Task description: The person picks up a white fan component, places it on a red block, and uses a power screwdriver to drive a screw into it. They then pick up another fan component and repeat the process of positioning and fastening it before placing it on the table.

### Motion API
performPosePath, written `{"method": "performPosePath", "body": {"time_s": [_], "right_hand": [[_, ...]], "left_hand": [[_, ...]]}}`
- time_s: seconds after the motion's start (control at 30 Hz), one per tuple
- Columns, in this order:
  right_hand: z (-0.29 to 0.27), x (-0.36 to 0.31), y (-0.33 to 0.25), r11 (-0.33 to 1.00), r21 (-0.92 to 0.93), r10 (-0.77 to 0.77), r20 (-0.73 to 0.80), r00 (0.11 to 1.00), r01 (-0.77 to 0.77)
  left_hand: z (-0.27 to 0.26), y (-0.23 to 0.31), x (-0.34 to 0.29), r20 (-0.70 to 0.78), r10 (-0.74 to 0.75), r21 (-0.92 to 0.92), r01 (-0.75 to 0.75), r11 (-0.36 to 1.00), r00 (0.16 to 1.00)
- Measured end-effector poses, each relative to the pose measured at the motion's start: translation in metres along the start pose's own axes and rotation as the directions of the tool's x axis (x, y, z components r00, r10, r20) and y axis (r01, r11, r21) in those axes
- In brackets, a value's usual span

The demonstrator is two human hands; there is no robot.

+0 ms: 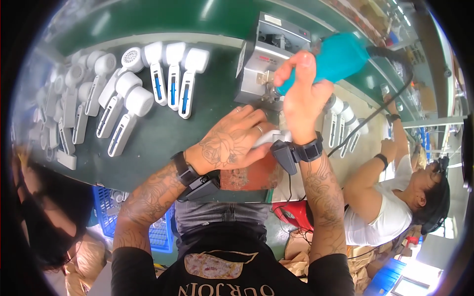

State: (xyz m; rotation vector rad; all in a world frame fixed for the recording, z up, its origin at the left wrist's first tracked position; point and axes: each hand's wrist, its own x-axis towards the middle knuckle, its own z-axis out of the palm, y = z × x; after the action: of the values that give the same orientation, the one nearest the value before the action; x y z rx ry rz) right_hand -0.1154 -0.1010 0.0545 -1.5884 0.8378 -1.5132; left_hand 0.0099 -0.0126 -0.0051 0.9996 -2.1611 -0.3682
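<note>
My left hand [232, 143] pressed one white handheld unit [270, 139] on the desk [163, 133]; my right hand [301, 93] gripped the teal power screwdriver [335, 59] above it. Many units [148, 84] lay left, perhaps unfastened.

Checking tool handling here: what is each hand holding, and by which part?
Right hand grips the teal powered screwdriver around its lower body. Left hand presses on a white plastic part, mostly hidden.
</note>
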Motion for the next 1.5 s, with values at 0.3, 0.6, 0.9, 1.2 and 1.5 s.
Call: {"method": "performPosePath", "body": {"time_s": [0.3,0.6,0.9,1.2,1.5], "right_hand": [[-0.055,-0.061,-0.045,0.988,0.119,0.093,0.041,0.995,-0.097],[-0.063,-0.077,-0.054,0.979,0.099,0.184,-0.077,0.98,-0.176],[-0.085,-0.123,-0.064,0.983,0.062,0.179,-0.091,0.98,-0.174],[-0.09,-0.12,-0.066,0.991,-0.052,0.116,-0.152,0.981,-0.126],[-0.075,-0.121,-0.063,0.987,-0.018,0.156,-0.123,0.98,-0.159]], "left_hand": [[0.002,0.003,0.003,0.009,-0.115,-0.052,0.115,0.992,0.993],[-0.005,0.002,0.014,0.004,-0.019,0.041,0.019,0.999,1.0],[-0.008,0.022,0.004,0.045,0.047,0.24,-0.057,0.969,0.998],[-0.029,0.011,0.006,-0.132,-0.088,0.034,0.093,0.995,0.987],[-0.024,0.002,-0.004,-0.175,0.006,0.099,0.011,0.995,0.985]]}}
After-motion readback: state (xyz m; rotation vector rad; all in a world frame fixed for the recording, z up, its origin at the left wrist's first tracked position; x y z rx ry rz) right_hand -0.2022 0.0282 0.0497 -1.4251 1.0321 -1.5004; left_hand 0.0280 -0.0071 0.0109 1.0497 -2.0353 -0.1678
